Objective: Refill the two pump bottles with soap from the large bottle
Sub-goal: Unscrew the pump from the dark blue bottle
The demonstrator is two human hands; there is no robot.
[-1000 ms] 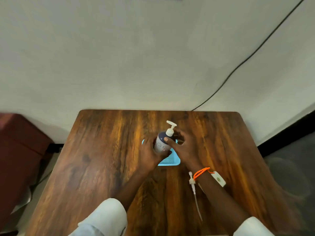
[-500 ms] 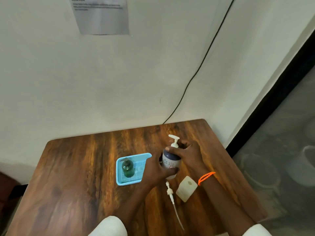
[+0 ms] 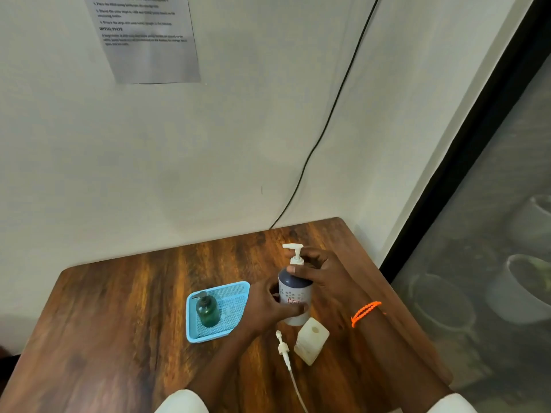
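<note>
Both hands on the upright pump bottle: left hand (image 3: 269, 305) wrapped round its lower body (image 3: 295, 296), right hand (image 3: 323, 278) curled at the shoulder beside the pump. Stands on table (image 3: 119, 323), between tray (image 3: 193, 332) and right wrist.

Printed sheet (image 3: 149, 40) on wall: top running past frame edge, text blurring beyond reading. Left hand (image 3: 268, 305) covering lower side of large pump bottle (image 3: 295, 290); label too small to read.
</note>
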